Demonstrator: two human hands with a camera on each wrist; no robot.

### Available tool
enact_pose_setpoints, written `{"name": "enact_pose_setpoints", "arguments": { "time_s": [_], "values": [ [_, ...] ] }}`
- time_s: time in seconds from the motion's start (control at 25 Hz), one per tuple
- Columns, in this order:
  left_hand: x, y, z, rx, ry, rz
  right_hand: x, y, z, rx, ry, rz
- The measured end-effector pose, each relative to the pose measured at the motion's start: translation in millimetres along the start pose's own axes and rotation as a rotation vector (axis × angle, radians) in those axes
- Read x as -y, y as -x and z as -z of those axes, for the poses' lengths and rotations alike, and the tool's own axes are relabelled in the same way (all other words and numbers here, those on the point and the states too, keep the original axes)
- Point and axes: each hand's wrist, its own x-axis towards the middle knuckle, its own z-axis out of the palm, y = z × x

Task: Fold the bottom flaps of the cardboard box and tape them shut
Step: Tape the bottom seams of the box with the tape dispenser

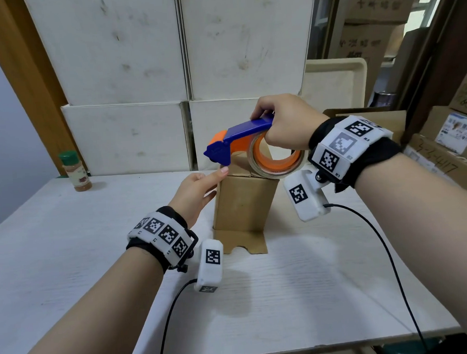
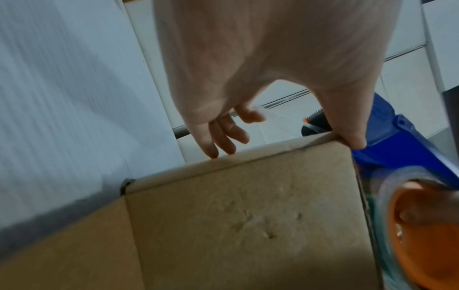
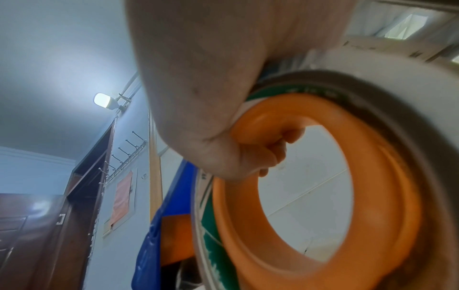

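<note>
- A spice jar (image 1: pixel 75 171) with a green cap stands upright at the table's (image 1: pixel 68 239) far left edge.
- Four scuffed white boxes (image 1: pixel 118 74) are stacked two by two behind the table.
- A pale tray (image 1: pixel 335 82) leans upright just right of them.
- Brown cartons (image 1: pixel 447 149) sit at the right, some with handwriting.
- In the right wrist view, a lamp (image 3: pixel 105 101) glows high on the wall above a hook rack (image 3: pixel 124 159), beside what may be a dark door (image 3: pixel 37 235).
</note>
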Motion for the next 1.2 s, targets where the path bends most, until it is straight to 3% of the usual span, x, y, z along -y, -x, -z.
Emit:
{"name": "enact_pose_setpoints", "arguments": {
  "time_s": [0.44,0.88,1.2],
  "values": [
    [0.2,-2.8,10.0,0.044,-0.034,0.002,-6.4,6.8,5.9,0.043,0.046,-0.017],
    [-4.0,-0.5,11.8,-0.034,0.246,0.101,-9.3,12.2,7.4,0.025,0.04,-0.011],
    [-6.9,-4.2,9.2,-0.056,0.243,0.119,-10.7,15.3,8.8,0.013,0.022,0.001]
  ]
}}
